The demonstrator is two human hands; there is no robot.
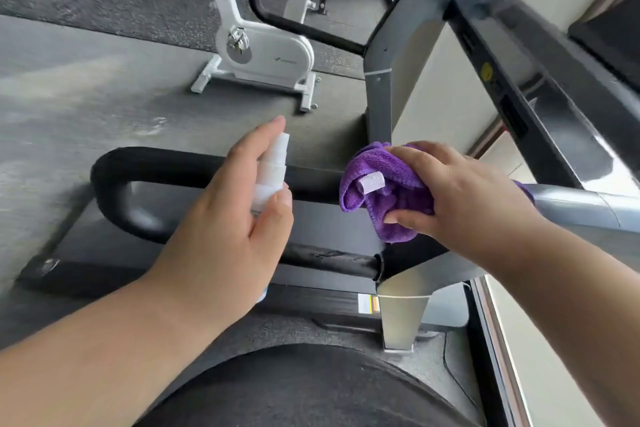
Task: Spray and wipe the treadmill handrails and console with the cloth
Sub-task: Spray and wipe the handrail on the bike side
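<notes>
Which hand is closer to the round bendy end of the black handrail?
Left. The left hand, holding the spray bottle, is nearer the handrail bend. The right hand, gripping the purple cloth, is farther along, by the grey post.

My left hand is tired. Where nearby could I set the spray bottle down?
Bare floor lies between the handrail loop and the exercise bike. The flat black base under the loop is also bare. It is crowded where the right hand holds the cloth at the rail beside the post.
</notes>
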